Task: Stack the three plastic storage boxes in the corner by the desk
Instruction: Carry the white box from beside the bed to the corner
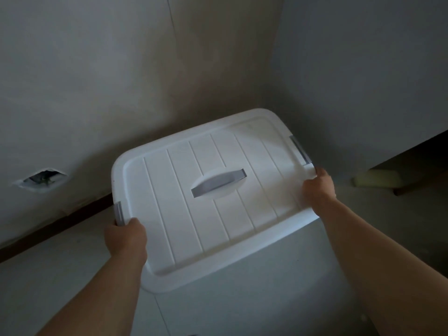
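A white plastic storage box (208, 214) fills the middle of the view, seen from above. Its ribbed lid has a grey handle (218, 183) in the centre and a grey latch at each short end. My left hand (126, 236) grips the lid's near left corner beside the left latch (119, 213). My right hand (318, 187) grips the right edge just below the right latch (300, 150). The box sits close to the corner of two walls. Its translucent white side (254, 287) drops below the lid. Other boxes are not visible.
Grey walls meet in a corner (269, 88) behind the box. A broken hole (42, 180) shows low in the left wall, above a dark skirting strip (55, 224). At the right, a dark desk underside (412, 166) with a pale yellow object (377, 181) beneath it.
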